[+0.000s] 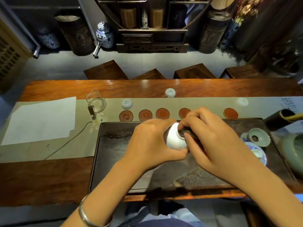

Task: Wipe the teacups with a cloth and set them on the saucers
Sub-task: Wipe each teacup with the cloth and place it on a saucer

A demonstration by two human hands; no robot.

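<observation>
My left hand (150, 143) grips a white teacup (174, 138) tilted on its side over the dark tea tray (114, 153). My right hand (208, 136) presses a dark cloth (186, 131) into the cup's mouth; most of the cloth is hidden under the fingers. Several round reddish saucers lie in a row beyond the tray, among them a far-left saucer (126, 115) and a far-right saucer (230, 113), all bare. Three more white cups stand upside down on the runner: a left cup (127, 104), a middle cup (170, 93) and a blurred right cup (242, 102).
A glass pitcher (95, 102) and a white sheet of paper (41, 120) lie at left. On the right sit a celadon strainer (258, 137), a blue-and-white dish (255, 151), a green pot (293, 151) and a dark cylinder (277, 119). Stools stand beyond the table.
</observation>
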